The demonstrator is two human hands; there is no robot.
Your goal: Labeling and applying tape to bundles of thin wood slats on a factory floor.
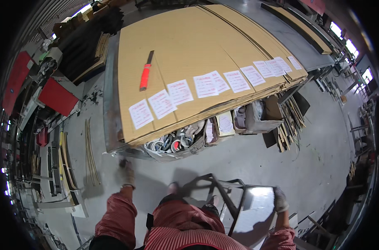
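My right hand [280, 201], in a pale work glove, grips the edge of a dark-framed stand with a shiny metal top [251, 216]. The stand is tilted beside my right leg. My left hand [128, 174], also gloved, hangs over the floor near the front left corner of the table [111, 125]. Its fingertips look dark and blurred, so whether they hold anything cannot be made out. Flat cardboard sheets [185, 46] are stacked on the table. A red-handled knife [145, 75] and a row of printed paper slips [180, 92] lie on the top sheet.
Beneath the table's front edge stand an open bag of tape rolls and scraps [177, 143] and several cardboard boxes [262, 121]. Cardboard strips [290, 125] lean at the right. Long thin strips [90, 152] lie on the floor at left, near red machine panels [58, 96].
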